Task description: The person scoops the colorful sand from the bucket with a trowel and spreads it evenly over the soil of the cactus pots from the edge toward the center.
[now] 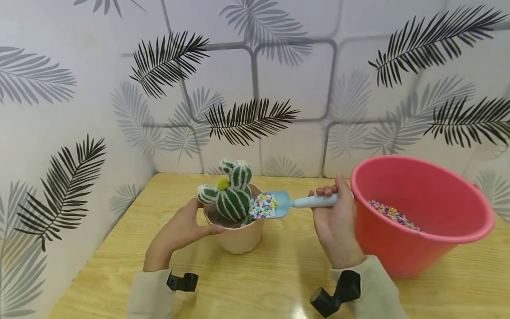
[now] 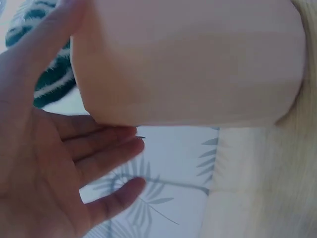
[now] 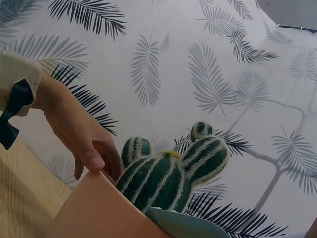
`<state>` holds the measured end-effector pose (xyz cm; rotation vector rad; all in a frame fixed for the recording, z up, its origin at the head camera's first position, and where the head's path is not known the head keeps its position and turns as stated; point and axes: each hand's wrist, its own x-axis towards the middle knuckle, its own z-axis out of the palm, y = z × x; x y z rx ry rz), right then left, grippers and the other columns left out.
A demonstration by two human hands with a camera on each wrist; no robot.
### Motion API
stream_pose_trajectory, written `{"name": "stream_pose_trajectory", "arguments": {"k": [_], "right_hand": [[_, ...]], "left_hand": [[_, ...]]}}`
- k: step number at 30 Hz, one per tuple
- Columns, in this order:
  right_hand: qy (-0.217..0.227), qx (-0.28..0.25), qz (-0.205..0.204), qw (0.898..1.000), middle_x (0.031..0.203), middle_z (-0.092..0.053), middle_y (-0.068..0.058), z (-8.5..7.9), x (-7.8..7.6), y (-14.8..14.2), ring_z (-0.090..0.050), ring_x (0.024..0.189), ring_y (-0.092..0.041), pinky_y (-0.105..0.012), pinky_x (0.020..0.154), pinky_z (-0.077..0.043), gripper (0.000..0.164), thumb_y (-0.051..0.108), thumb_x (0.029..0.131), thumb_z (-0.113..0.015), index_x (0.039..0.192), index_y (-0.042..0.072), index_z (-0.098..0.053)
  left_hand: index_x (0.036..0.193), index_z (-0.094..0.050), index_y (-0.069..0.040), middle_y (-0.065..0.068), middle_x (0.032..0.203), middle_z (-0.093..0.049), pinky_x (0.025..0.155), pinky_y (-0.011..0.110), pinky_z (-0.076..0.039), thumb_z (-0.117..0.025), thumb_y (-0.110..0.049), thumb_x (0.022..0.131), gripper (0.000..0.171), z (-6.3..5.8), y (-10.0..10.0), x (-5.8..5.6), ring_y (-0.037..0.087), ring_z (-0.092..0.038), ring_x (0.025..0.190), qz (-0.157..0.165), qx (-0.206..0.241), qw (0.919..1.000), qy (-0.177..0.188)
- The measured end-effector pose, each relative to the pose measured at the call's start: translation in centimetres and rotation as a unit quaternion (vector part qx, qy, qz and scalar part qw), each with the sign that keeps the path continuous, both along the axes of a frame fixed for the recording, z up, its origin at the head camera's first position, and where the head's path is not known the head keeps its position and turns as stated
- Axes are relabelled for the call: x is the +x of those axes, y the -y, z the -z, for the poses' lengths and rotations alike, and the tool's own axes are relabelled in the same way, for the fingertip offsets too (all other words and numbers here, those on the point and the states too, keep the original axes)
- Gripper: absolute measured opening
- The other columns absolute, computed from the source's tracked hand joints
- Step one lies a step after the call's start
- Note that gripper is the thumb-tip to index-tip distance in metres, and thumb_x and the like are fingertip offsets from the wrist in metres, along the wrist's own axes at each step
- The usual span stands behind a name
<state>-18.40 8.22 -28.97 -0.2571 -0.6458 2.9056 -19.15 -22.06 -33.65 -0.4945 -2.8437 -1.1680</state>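
Note:
My left hand (image 1: 181, 230) holds the rim of a pale peach flower pot (image 1: 239, 241), thumb at the near edge. In the left wrist view, its fingers lie along the pot's side. A knitted green cactus (image 1: 233, 204) with white stripes and a yellow tuft stands in the pot. With my right hand (image 1: 336, 226) I grip the pale handle of a light blue trowel (image 1: 283, 204). Small multicoloured pebbles (image 1: 264, 206) heap its blade, whose tip overlaps the pot's right rim beside the cactus. The right wrist view shows the blade (image 3: 190, 224) low in front of the cactus.
A big pink-red bucket (image 1: 398, 252) stands on the right, close beside my right hand, with more coloured pebbles (image 1: 392, 215) inside. Under everything is a wood-grain table (image 1: 259, 283). A wall covering with leaf prints (image 1: 295, 146) rises directly behind it.

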Motion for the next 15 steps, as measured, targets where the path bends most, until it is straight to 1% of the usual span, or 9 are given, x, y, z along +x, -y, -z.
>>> {"name": "stream_pose_trajectory", "arguments": {"k": [1,3,5,7,10,12,15], "right_hand": [[0.000,-0.002,0.001,1.000,0.056,-0.043,0.002,0.0,0.0,0.0,-0.043,0.065,-0.012,-0.030,0.082,-0.030,0.034,0.025,0.101,-0.046,0.070,0.012,-0.042],[-0.001,-0.006,0.000,1.000,0.056,-0.043,0.002,0.0,0.0,-0.1,-0.044,0.064,-0.012,-0.030,0.082,-0.030,0.034,0.024,0.101,-0.046,0.069,0.012,-0.042],[-0.002,-0.012,-0.004,1.000,0.054,-0.043,0.001,0.0,0.0,-0.1,-0.044,0.062,-0.012,-0.030,0.079,-0.031,0.036,0.023,0.101,-0.045,0.067,0.012,-0.042],[-0.002,-0.008,-0.006,1.000,0.054,-0.043,0.001,0.0,0.0,-0.2,-0.044,0.061,-0.012,-0.031,0.079,-0.032,0.036,0.023,0.101,-0.045,0.067,0.012,-0.042],[-0.001,0.002,-0.003,1.000,0.055,-0.043,0.001,-0.1,0.0,-0.1,-0.045,0.062,-0.012,-0.031,0.079,-0.033,0.036,0.022,0.101,-0.046,0.067,0.011,-0.043],[-0.001,0.012,-0.002,1.000,0.056,-0.043,0.002,-0.2,0.0,0.0,-0.045,0.063,-0.012,-0.032,0.080,-0.033,0.035,0.022,0.101,-0.047,0.068,0.011,-0.042],[-0.001,0.029,0.003,1.000,0.057,-0.044,0.002,-0.4,0.1,0.0,-0.046,0.064,-0.012,-0.032,0.081,-0.035,0.034,0.023,0.100,-0.048,0.069,0.012,-0.042]], "left_hand": [[0.138,-0.041,-0.003,0.017,0.137,-0.050,0.104,0.055,-0.036,-0.079,-0.038,0.076,0.081,-0.1,-0.1,0.0,0.036,-0.044,0.130,0.002,0.001,1.0000,-0.004],[0.140,-0.038,-0.004,0.017,0.138,-0.049,0.106,0.055,-0.035,-0.080,-0.037,0.075,0.084,-0.2,-0.3,-0.1,0.036,-0.042,0.132,0.008,0.011,0.9999,0.000],[0.143,-0.033,-0.005,0.018,0.142,-0.044,0.104,0.057,-0.035,-0.080,-0.034,0.076,0.088,0.1,-0.1,-0.2,0.037,-0.038,0.134,0.019,0.031,0.9992,0.019],[0.146,-0.026,-0.006,0.018,0.146,-0.038,0.103,0.058,-0.036,-0.079,-0.030,0.078,0.090,0.5,0.1,-0.3,0.037,-0.034,0.136,0.031,0.051,0.9974,0.039],[0.149,-0.021,-0.007,0.018,0.150,-0.029,0.100,0.060,-0.037,-0.077,-0.027,0.080,0.091,1.0,0.4,-0.6,0.038,-0.029,0.138,0.046,0.067,0.9951,0.057],[0.150,-0.021,-0.008,0.017,0.152,-0.028,0.102,0.060,-0.035,-0.077,-0.029,0.080,0.092,1.1,0.5,-0.8,0.038,-0.028,0.139,0.048,0.059,0.9959,0.049],[0.149,-0.025,-0.009,0.016,0.152,-0.030,0.107,0.059,-0.030,-0.079,-0.031,0.078,0.092,0.8,0.1,-0.7,0.037,-0.027,0.141,0.047,0.044,0.9975,0.029]]}}
